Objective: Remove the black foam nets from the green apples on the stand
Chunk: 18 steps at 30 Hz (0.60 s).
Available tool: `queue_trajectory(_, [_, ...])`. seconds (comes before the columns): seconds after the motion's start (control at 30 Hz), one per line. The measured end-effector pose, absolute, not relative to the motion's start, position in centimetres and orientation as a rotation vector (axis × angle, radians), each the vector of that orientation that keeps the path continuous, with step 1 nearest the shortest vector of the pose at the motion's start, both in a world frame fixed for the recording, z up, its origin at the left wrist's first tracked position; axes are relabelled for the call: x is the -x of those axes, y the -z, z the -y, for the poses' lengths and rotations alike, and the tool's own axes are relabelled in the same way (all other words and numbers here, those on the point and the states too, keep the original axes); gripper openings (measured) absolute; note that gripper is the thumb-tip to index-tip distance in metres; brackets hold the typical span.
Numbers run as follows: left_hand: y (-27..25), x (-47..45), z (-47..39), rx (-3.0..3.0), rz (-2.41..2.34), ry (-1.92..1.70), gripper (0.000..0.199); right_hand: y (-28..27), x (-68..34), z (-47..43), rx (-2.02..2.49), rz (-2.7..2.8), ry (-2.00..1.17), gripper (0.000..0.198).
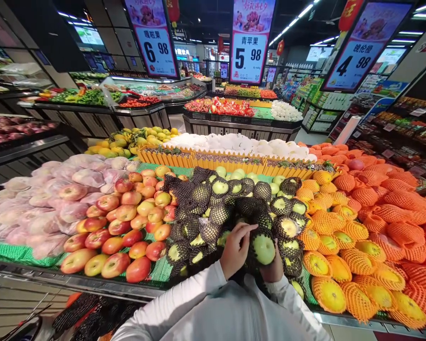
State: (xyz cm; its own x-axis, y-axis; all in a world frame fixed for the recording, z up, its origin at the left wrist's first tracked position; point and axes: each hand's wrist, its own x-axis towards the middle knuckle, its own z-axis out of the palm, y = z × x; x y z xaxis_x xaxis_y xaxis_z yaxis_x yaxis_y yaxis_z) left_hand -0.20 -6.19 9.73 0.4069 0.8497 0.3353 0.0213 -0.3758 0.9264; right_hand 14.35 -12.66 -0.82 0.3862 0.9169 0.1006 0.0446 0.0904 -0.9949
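Note:
A green apple [264, 249] in a black foam net [252, 232] is held close in front of me, its bare side facing up. My right hand [274, 266] wraps around it from the right and below; most of those fingers are hidden behind the fruit. On the other side, my left hand [237, 247] has its thumb and fingers bent together at the net's edge, pinching it. Around both hands lie more netted green apples [210, 232], several with their tops showing through black sleeves.
Red-yellow apples [122, 246] and wrapped pale fruit [46, 199] lie left. Orange-netted fruit [332, 293] fills the right. A yellow picket planter [230, 162] borders the back, below hanging price signs [248, 52]. The metal display edge [102, 284] runs along the front, with a wire cart [17, 303] below left.

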Motion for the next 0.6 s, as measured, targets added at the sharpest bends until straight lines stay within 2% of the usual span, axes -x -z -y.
queue_trajectory(0.1, [-10.3, 0.9, 6.4, -1.578, -0.738, -0.996, 0.028, -0.6, -13.4, 13.5, 1.187, 0.755, -1.15, 0.084])
queue_trajectory(0.17, [-10.0, 1.6, 6.2, -1.41, -0.715, -0.859, 0.027, -0.8, -13.3, 14.3, 1.129, 0.646, -1.27, 0.081])
queue_trajectory(0.3, [-9.0, 3.3, 5.9, -1.185, -0.644, -0.589, 0.034, 0.7, -13.9, 16.2, 1.163, 0.627, -1.249, 0.058])
queue_trajectory(0.5, [-8.7, 4.6, 5.7, -1.225, -0.534, -0.498, 0.041, 2.6, -14.1, 17.9, 1.333, 0.825, -1.124, 0.078])
queue_trajectory(0.6, [-9.1, 5.1, 5.2, -1.151, -0.504, -0.51, 0.047, 1.6, -13.9, 17.6, 1.355, 0.976, -1.046, 0.08])
